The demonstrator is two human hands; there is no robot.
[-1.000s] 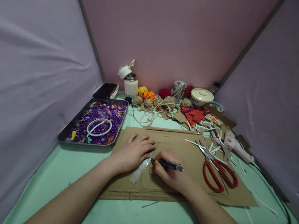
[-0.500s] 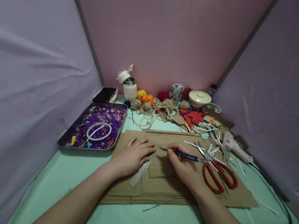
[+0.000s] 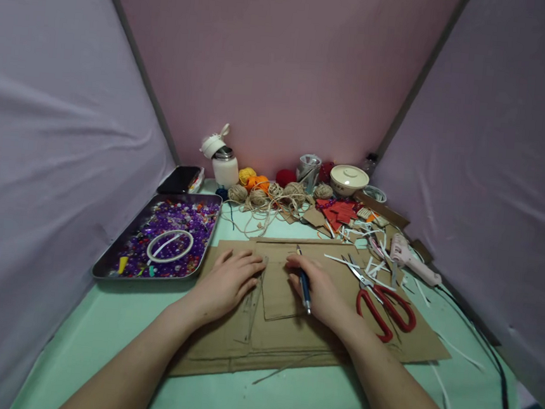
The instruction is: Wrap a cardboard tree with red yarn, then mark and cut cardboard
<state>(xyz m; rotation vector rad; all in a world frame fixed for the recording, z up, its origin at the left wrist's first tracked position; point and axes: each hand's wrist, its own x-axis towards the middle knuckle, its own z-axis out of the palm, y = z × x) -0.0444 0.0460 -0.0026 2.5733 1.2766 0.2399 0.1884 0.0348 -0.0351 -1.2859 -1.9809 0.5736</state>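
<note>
My left hand lies with its fingers flat and slightly spread on the cardboard, over the edge of a clear ruler. The ruler's upper end shows just past the fingertips. In my right hand is a dark blue pen, its pointed end away from me and its butt end toward me. This hand rests over a smaller cardboard rectangle that lies on the larger sheets. Red-handled scissors lie on the cardboard just right of my right hand.
A metal tray of purple beads with a white hoop stands at left. Twine balls, an open white bottle and a lidded bowl line the back. White strips and a corded glue gun lie at right.
The pen has swung from pointing left toward the ruler to pointing away from me. The ruler has turned to lie more nearly straight up and down. The whole view has shifted slightly.
</note>
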